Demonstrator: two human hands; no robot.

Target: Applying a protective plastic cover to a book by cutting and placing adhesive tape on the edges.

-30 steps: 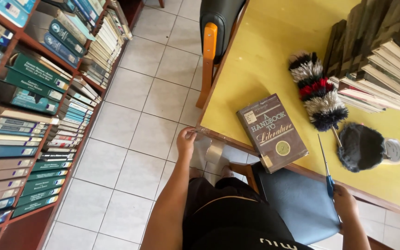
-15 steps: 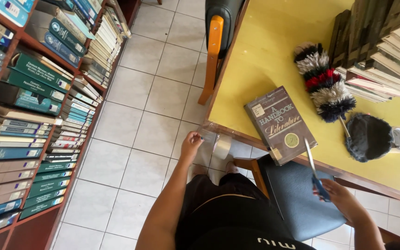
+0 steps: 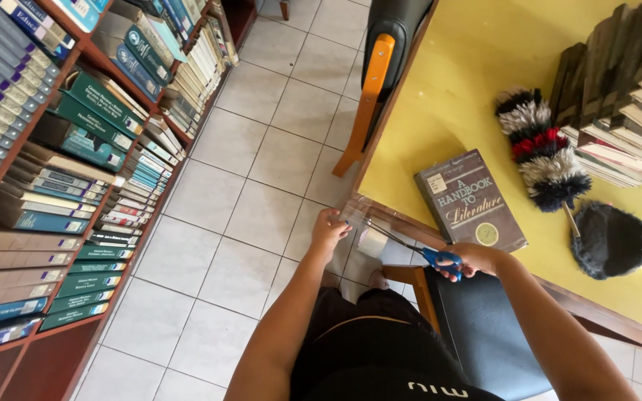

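At the table edge, left hand (image 3: 328, 232) gripping barely visible clear tape (image 3: 362, 215), right hand (image 3: 477, 258) clutching blue-handled scissors (image 3: 417, 249).

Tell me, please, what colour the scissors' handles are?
Blue, clearest in the head view, where the right hand grips the scissors.

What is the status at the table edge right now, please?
Left hand pinching clear tape strip. Right hand gripping blue-handled scissors, blades at the strip by the tape roll. Grey book close by, not obstructing.
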